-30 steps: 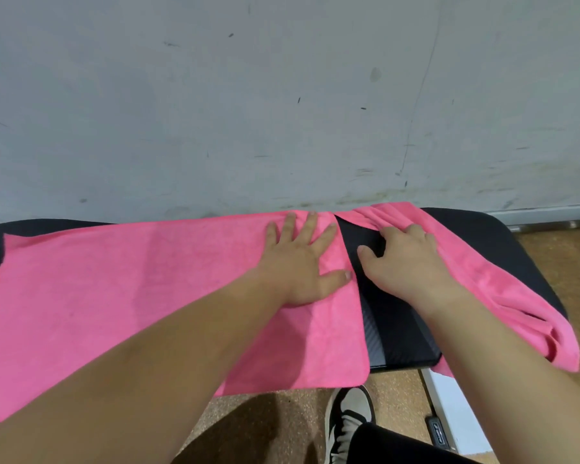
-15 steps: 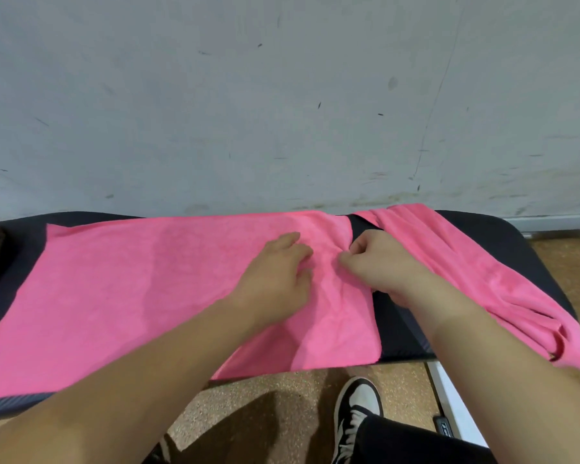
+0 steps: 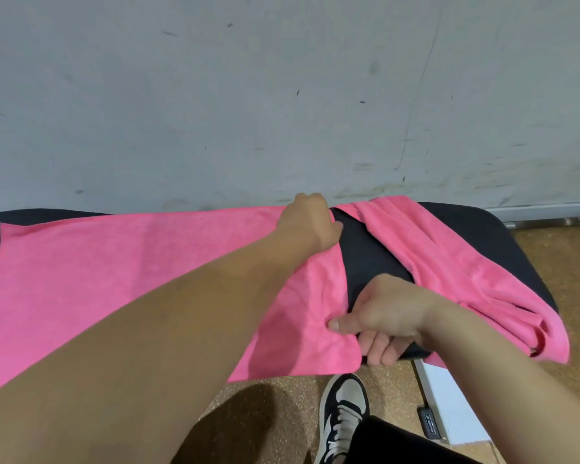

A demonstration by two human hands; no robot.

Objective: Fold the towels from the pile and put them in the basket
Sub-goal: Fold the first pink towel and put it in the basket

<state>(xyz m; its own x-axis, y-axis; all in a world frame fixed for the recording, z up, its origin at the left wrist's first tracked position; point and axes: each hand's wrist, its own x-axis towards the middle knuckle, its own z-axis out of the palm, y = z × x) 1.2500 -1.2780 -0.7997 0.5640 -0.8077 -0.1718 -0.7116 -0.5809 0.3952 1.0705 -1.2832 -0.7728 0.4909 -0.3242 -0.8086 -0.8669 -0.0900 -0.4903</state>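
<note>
A pink towel [image 3: 121, 262] lies spread flat across the black table [image 3: 372, 259]. My left hand [image 3: 310, 222] is closed on the towel's far right corner by the wall. My right hand [image 3: 385, 316] pinches the near right corner at the table's front edge, thumb on top and fingers underneath. A second pink towel [image 3: 449, 269] lies crumpled along the right end of the table and hangs over its front edge. No basket is in view.
A grey wall [image 3: 282, 95] runs directly behind the table. Below the front edge are a brown speckled floor [image 3: 282, 396], my black and white shoe [image 3: 344, 413] and a white box [image 3: 449, 396] on the floor at right.
My hands were close together at the towel's right edge. Now they have spread apart: the left to the far corner, the right to the near corner, each gripping it.
</note>
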